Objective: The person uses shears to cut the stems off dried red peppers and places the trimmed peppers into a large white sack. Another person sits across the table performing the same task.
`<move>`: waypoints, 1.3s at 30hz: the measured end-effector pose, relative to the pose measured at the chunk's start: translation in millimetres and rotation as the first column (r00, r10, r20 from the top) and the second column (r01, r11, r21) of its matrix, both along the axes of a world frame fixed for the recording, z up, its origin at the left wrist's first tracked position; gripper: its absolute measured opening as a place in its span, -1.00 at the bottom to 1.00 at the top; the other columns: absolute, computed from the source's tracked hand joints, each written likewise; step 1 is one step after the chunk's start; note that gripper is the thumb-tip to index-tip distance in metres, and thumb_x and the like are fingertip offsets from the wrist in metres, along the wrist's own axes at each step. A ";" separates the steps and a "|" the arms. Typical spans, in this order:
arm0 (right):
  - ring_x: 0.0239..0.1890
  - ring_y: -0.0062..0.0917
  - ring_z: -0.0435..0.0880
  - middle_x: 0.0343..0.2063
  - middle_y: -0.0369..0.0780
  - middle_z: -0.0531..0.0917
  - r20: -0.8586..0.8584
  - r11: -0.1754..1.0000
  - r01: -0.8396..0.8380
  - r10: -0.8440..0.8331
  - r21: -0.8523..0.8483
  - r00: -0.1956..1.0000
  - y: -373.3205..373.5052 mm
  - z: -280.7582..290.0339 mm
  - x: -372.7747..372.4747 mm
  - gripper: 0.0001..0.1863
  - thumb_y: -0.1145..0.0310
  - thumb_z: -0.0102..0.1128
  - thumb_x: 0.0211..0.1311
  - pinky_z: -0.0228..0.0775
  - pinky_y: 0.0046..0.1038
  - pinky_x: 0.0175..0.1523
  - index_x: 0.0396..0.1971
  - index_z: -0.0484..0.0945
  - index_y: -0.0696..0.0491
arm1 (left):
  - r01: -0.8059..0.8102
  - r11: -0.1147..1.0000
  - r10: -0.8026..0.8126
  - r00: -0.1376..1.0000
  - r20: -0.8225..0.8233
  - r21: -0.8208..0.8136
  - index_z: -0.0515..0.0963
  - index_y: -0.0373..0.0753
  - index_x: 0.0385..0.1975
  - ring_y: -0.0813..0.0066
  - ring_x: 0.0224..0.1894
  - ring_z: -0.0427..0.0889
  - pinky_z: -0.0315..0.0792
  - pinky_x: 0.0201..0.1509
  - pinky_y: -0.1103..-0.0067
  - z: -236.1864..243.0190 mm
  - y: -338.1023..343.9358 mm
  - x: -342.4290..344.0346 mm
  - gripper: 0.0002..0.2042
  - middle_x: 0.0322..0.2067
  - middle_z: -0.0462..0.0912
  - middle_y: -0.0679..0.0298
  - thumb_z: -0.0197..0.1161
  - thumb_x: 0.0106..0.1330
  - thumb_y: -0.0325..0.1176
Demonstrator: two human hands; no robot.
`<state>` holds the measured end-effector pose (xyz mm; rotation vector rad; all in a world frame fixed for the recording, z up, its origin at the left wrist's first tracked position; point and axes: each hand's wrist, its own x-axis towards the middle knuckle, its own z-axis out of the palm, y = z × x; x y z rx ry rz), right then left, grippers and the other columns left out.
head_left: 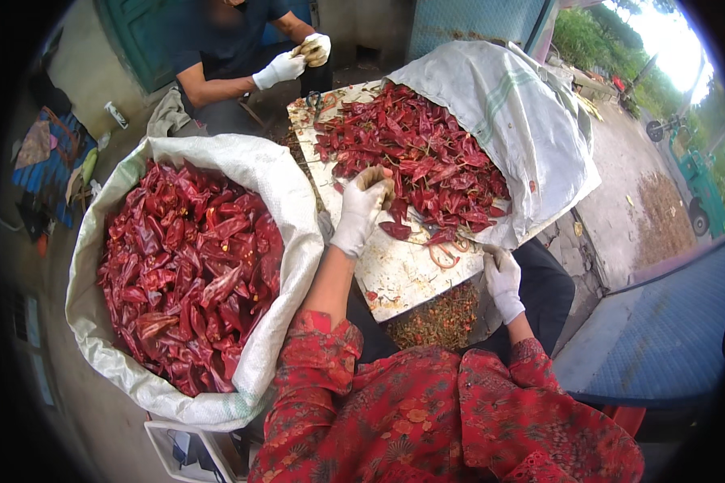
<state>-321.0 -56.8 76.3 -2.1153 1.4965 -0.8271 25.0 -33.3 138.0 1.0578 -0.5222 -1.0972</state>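
Note:
A heap of dried red chili peppers (pixel 419 153) spills from a white woven sack (pixel 515 113) across a pale board table (pixel 395 270). Above the near left side of the heap is my left hand (pixel 365 211), in a white glove with soiled fingertips. Its fingers are curled closed; a bit of red shows at the tips, too small to name. My right hand (pixel 502 282), also gloved, is at the table's near right edge by the sack's lower rim. Its fingers are pressed together, and whatever they hold is hidden. Between my hands lie orange-handled scissors (pixel 443 256).
Left of the table stands a large open white sack (pixel 298 233) full of red chili peppers. Across the table sits a person with white gloves (pixel 280 71), hands together. Scraps (pixel 439 318) litter the ground below the table. A blue panel (pixel 652 330) stands at the right.

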 end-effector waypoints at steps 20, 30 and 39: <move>-0.50 -0.85 0.38 -0.46 -0.42 0.64 0.655 0.975 -0.022 -0.132 0.222 0.744 -136.0 32.3 144.8 -0.80 0.38 0.31 0.36 0.25 -0.73 -0.36 -0.19 0.72 0.21 | 0.053 0.980 -0.166 0.759 0.630 0.193 0.52 -0.38 0.19 0.62 -0.36 0.60 0.53 -0.23 0.63 14.7 -14.7 -28.2 -0.50 0.01 0.63 0.13 0.41 0.22 -0.48; -0.19 -0.27 0.71 -0.33 -0.11 0.68 0.308 0.977 -0.204 0.215 -0.068 0.927 -21.4 93.6 128.1 -0.75 0.31 0.33 0.17 0.54 -0.32 -0.05 -0.21 0.75 0.12 | 0.323 0.940 -0.268 0.492 0.829 0.112 0.54 -0.30 0.12 0.55 -0.36 0.59 0.51 -0.15 0.56 -8.0 2.9 -61.3 -0.64 -0.20 0.72 0.21 0.29 0.40 -0.29; -0.60 -0.81 0.41 -0.52 -0.38 0.58 0.807 0.779 -0.389 -0.239 0.492 0.541 1.0 106.4 112.5 -0.78 0.30 0.24 0.44 0.29 -0.66 -0.50 -0.28 0.63 0.17 | 0.484 0.871 -0.093 0.326 0.941 -0.082 0.60 -0.24 -0.12 -0.10 -0.40 0.63 0.46 -0.37 0.24 11.6 22.2 -62.0 -0.71 -0.44 0.63 0.00 0.34 0.35 -0.16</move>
